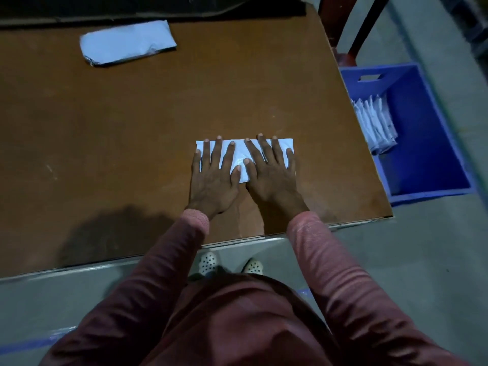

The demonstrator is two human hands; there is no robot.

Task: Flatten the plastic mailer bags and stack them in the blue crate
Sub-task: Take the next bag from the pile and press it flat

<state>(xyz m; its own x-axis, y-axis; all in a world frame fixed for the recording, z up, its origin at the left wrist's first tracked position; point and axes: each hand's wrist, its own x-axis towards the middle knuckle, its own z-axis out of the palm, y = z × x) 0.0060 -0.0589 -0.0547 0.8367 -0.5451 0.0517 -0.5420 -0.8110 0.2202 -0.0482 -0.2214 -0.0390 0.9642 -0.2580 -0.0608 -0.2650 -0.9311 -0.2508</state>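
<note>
Left hand [214, 178], right hand [272, 173] pressing white mailer bag [239, 154] flat on table [132, 128].

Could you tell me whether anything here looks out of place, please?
The white plastic mailer bags in the blue plastic crate stand fanned on edge against its table-side wall, not flat. The pale folded mailer bag far across the brown table has one crumpled end.

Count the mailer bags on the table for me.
2: the near bag pressed under left hand and right hand; the far bag at the back left. More bags bunched in the blue crate, uncountable.
</note>
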